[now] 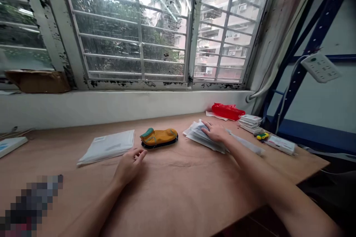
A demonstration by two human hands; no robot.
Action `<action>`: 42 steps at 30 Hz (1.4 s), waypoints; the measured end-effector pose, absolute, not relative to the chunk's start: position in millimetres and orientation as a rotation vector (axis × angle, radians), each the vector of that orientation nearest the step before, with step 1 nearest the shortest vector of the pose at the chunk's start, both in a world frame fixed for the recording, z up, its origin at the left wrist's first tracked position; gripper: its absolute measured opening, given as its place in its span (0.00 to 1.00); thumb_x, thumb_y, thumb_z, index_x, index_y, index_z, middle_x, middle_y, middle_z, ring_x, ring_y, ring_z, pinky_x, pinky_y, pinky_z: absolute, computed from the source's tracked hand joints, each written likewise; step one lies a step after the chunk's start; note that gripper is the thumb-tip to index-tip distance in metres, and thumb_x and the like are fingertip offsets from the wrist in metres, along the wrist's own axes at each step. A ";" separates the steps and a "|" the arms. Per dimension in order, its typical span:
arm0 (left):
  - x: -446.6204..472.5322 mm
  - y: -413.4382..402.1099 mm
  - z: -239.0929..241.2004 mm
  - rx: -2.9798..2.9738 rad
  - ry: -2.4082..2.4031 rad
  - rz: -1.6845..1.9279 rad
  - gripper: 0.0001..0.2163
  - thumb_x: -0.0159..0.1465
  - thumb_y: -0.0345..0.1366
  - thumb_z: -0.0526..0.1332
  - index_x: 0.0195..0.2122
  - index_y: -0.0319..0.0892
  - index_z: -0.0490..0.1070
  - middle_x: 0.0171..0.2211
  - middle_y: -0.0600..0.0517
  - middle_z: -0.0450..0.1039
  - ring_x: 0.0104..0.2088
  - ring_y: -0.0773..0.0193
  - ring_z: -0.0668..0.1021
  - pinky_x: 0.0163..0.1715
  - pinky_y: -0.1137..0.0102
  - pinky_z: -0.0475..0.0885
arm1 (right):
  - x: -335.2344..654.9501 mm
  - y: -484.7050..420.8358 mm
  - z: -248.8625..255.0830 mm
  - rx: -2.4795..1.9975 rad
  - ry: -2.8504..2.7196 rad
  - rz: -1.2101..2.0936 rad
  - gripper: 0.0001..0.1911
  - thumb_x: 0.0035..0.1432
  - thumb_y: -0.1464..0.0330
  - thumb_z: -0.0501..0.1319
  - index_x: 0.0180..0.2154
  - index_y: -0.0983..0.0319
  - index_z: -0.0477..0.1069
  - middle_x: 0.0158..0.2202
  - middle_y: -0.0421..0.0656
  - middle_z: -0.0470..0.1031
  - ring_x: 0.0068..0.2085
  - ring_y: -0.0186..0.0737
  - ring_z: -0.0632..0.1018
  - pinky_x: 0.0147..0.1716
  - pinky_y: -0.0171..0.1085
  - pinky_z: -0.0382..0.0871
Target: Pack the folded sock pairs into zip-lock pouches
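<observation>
My left hand (132, 163) rests on the table beside the socks, its fingers loosely bent and slightly apart with nothing in them. Just beyond its fingertips lies a folded stack of ankle socks (160, 137), mustard yellow with a teal cuff on top and dark below. A flat white plastic packet (108, 146) is on the left of that hand. Over on the right, my right hand (215, 132) reaches onto a pile of clear plastic bags (203, 139). Its thumb and fingers close on the top bag's edge; the fingertips are partly hidden.
On the wooden table (172, 192), a red plastic bag (228, 111) lies by the wall. Small white boxes (250, 123), a yellow-green item (262, 136) and another white packet (280, 144) stand at the right. A pixelated patch covers something at lower left. A blue metal rack rises at right.
</observation>
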State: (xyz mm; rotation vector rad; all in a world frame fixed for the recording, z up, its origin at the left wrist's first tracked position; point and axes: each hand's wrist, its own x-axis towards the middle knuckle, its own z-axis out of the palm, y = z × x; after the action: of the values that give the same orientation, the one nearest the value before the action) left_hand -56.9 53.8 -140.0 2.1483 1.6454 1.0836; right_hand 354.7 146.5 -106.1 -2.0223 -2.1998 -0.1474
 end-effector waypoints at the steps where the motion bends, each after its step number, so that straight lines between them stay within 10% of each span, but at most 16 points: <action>1: -56.3 54.3 -141.7 2.152 1.635 1.071 0.20 0.64 0.52 0.50 0.30 0.44 0.75 0.33 0.49 0.76 0.34 0.56 0.75 0.37 0.67 0.69 | 355.4 148.0 -113.4 -2.024 -2.208 -0.149 0.35 0.65 0.45 0.40 0.68 0.49 0.45 0.65 0.46 0.60 0.61 0.54 0.66 0.57 0.50 0.56; 10: -51.4 55.3 -148.5 2.140 1.546 1.029 0.17 0.65 0.47 0.52 0.31 0.43 0.75 0.38 0.48 0.75 0.37 0.58 0.76 0.38 0.68 0.69 | 361.7 151.4 -118.1 -2.033 -2.290 -0.164 0.36 0.65 0.45 0.37 0.68 0.52 0.48 0.63 0.49 0.63 0.61 0.55 0.66 0.57 0.52 0.55; 23: -63.4 52.7 -153.0 2.150 1.529 1.079 0.11 0.62 0.41 0.55 0.31 0.44 0.75 0.37 0.48 0.75 0.41 0.55 0.75 0.41 0.65 0.70 | 173.7 133.2 -125.6 -1.016 -2.541 -0.411 0.26 0.54 0.63 0.65 0.55 0.61 0.67 0.54 0.50 0.70 0.54 0.51 0.68 0.57 0.48 0.57; 42: -67.6 56.2 -163.5 2.077 1.566 1.098 0.12 0.62 0.40 0.56 0.43 0.43 0.73 0.38 0.48 0.72 0.38 0.58 0.75 0.41 0.64 0.72 | 158.0 155.0 -137.4 -1.024 -2.582 -0.344 0.11 0.57 0.72 0.60 0.43 0.63 0.73 0.44 0.49 0.77 0.47 0.46 0.73 0.51 0.42 0.63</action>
State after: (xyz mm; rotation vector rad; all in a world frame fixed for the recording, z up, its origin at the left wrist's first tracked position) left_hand -67.6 56.2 -163.5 2.0766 1.5664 1.0979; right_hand 158.0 155.0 -137.4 -1.0241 -2.5820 -0.3442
